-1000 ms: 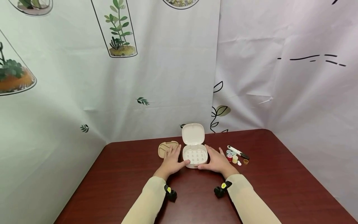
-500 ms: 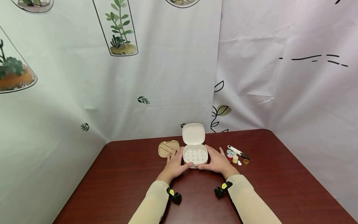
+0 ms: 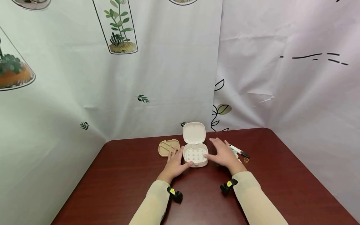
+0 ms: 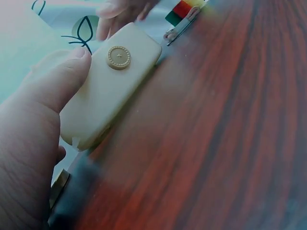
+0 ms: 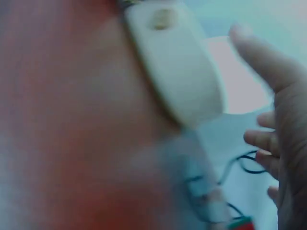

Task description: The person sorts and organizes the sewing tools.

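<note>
A white sewing box (image 3: 198, 163) stands on the table with its lid (image 3: 194, 132) raised at the back. Rows of small pegs show inside, and a round button-like clasp (image 4: 119, 57) sits on its front. My left hand (image 3: 174, 164) holds the box at its left side, thumb at the front corner and fingers along the wall. My right hand (image 3: 225, 154) hovers at the right side, fingers spread and holding nothing. In the right wrist view a gap shows between that thumb (image 5: 261, 55) and the box. Partly beneath the left fingertips is a tan divided tray (image 3: 163, 152).
Right of the box lies a white tool with a black end (image 3: 239, 150), beside a small brown ring (image 3: 246, 160). Thread spools (image 4: 181, 10) are mostly hidden behind my right hand in the head view. A patterned white cloth (image 3: 174, 78) hangs behind the table.
My left hand has shifted right from over the tray to the box's left side. My right hand has let go of the box's right side and moved up and right, covering the spools.
</note>
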Tool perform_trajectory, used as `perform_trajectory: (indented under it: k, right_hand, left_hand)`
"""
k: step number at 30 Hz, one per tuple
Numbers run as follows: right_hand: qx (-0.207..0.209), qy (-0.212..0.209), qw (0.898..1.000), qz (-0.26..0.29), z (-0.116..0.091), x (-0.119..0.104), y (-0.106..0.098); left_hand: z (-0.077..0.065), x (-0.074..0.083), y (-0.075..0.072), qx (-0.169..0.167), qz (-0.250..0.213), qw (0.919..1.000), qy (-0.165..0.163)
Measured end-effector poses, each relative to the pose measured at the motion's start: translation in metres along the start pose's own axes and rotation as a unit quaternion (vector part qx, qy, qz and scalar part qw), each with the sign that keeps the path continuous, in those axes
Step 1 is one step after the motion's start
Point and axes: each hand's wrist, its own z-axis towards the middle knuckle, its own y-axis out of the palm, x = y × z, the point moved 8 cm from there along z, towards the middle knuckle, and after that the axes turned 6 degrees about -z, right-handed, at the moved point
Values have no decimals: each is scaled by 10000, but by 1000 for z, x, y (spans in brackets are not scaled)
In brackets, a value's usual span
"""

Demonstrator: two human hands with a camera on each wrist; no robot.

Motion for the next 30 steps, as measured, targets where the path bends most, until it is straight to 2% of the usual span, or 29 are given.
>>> perform_trajectory:
  k: [2,5,8,11,18,30]
  right_hand:
    - [308,139,9994,-109,0,9,-15]
    - [675,577,9958,-211,-4,29,-32]
    - [738,1055,9914,-240,-10,49,-40]
    - [605,1299,9894,-235,-15,64,-41]
    - [426,1532,9866,-378,-20,78,-38]
    - [301,1558,9868,-335,-21,76,-29]
  left_hand:
    - [0,1,-1,-5,-56,10000,12]
    - [1,1,0,-25,-102,9999,4]
    - [2,0,1,-13,-189,9998,-43]
    - [4,-1,0,37,-309,9994,-122]
    - [7,-4,0,74,-426,9989,-202]
    - [2,-4,0,81,-337,9991,-232]
